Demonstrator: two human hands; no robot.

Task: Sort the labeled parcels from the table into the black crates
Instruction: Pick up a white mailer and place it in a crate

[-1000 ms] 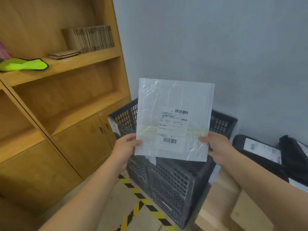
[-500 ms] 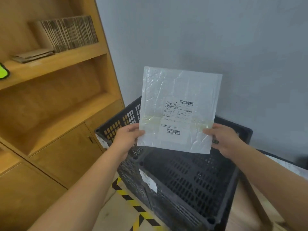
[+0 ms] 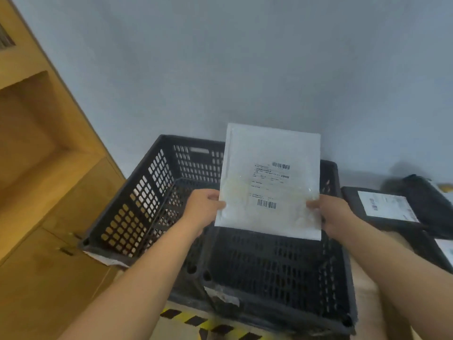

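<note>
Two-handed pinch, left hand [image 3: 204,212] and right hand [image 3: 335,214] on parcel [image 3: 269,180] sides; now brought lower over crate [image 3: 269,266], seemingly ready for release.

The left hand [image 3: 204,209] and the right hand [image 3: 335,214] are bare, and motion blur softens the outlines of their thumbs and knuckles. The left forearm [image 3: 147,278] and the right forearm [image 3: 397,261] are bare too, smooth and slim, uncovered from each wrist to the picture's lower edge.
</note>
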